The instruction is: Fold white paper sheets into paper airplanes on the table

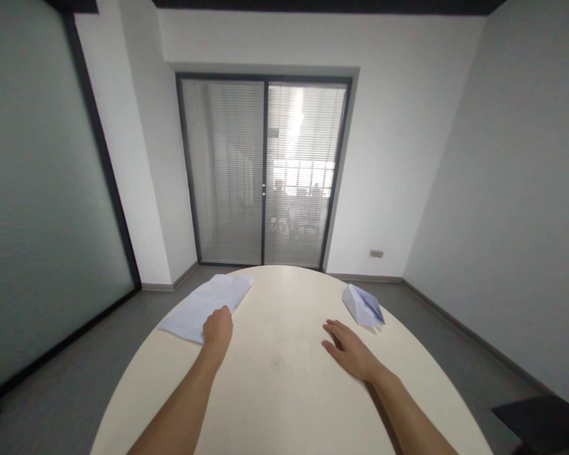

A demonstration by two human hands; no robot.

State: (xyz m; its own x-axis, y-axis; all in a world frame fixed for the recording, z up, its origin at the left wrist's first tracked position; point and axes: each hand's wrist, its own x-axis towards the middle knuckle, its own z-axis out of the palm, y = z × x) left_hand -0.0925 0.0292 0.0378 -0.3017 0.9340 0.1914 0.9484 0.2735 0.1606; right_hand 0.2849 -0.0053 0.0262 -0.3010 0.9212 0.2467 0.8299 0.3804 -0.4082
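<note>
On the left of the table lie thin white sheets of paper [203, 303], slightly rumpled and reaching the table's curved edge. My left hand [218, 328] is closed at their near right corner, its fingers curled over the paper; the fingertips are hidden from above. My right hand [351, 352] hovers over or rests on the table to the right, palm down, fingers stretched and thumb apart, with nothing in it. Just beyond it sits a folded piece of paper [358, 306], white with a bluish-violet shaded side, standing up in angled folds near the right edge.
The round cream table [284, 404] has a faint smudge near its middle. Behind it are a glass double door with blinds [227, 177], white walls and a wall socket [376, 253]. A dark flat object [545, 420] stands low at the right; a frosted glass panel [42, 189] is at left.
</note>
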